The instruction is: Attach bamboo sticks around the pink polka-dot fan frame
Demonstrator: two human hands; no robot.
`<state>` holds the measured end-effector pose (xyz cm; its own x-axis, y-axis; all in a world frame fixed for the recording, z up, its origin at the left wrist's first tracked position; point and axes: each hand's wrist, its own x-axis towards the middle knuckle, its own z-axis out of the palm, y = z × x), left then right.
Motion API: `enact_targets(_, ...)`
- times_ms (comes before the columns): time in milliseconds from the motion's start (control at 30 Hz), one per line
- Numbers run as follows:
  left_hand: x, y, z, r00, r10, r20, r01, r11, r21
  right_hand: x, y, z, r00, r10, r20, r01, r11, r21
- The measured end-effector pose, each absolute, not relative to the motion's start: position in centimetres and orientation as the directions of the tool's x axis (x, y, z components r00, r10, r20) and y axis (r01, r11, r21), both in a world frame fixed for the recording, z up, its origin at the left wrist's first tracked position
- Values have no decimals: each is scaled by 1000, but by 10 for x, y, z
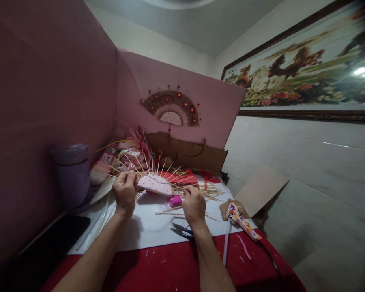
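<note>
A half-round piece covered in white cloth with pink dots (155,184) is held up above the white sheet, with thin wooden sticks (139,162) fanning out from its curved edge. It looks like an unfinished fan. My left hand (124,191) is closed on its left end, thumb and fingers pinched together. By the right end, my right hand (195,206) is closed in a pinch among the stick ends; what lies between its fingertips is too small to make out. Dark thread snips (181,231) lie beside my right wrist. Below the fan rests a magenta packet (175,200).
Loose sticks (213,194) are scattered at the right. A patterned glue gun (243,221) with a cord lies at the right edge. A phone-like black slab (65,233) and a purple bin (72,178) stand left. A finished fan (172,107) hangs on the pink board (213,97).
</note>
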<state>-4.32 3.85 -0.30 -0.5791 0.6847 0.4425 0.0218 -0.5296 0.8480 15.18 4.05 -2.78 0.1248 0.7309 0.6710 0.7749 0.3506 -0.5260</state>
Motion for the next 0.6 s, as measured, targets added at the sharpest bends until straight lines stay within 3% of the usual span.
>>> enact_targets(67, -41, 31, 3, -322, 801, 505, -59, -550, 833, 151, 40, -26, 67, 720, 691, 736, 432, -521)
enact_targets(133, -40, 26, 8, -203, 831, 518, -132, -548, 826, 150, 38, -24, -1, 711, 703, 703, 500, -505)
enact_targets(267, -40, 25, 11, -310, 836, 452, -215, -525, 823, 147, 34, -23, -157, 690, 707, 666, 603, -440)
enact_targets(333, -36, 27, 9, -263, 877, 401, -241, -463, 853, 145, 32, -22, -215, 681, 700, 656, 632, -413)
enact_targets(467, -19, 31, -4, 78, 972, 223, -80, -217, 973, 141, 26, -21, -262, 669, 695, 637, 661, -396)
enact_targets(600, -7, 33, -13, 215, 956, 198, -2, -203, 979, 140, 26, -21, -207, 674, 709, 615, 654, -442)
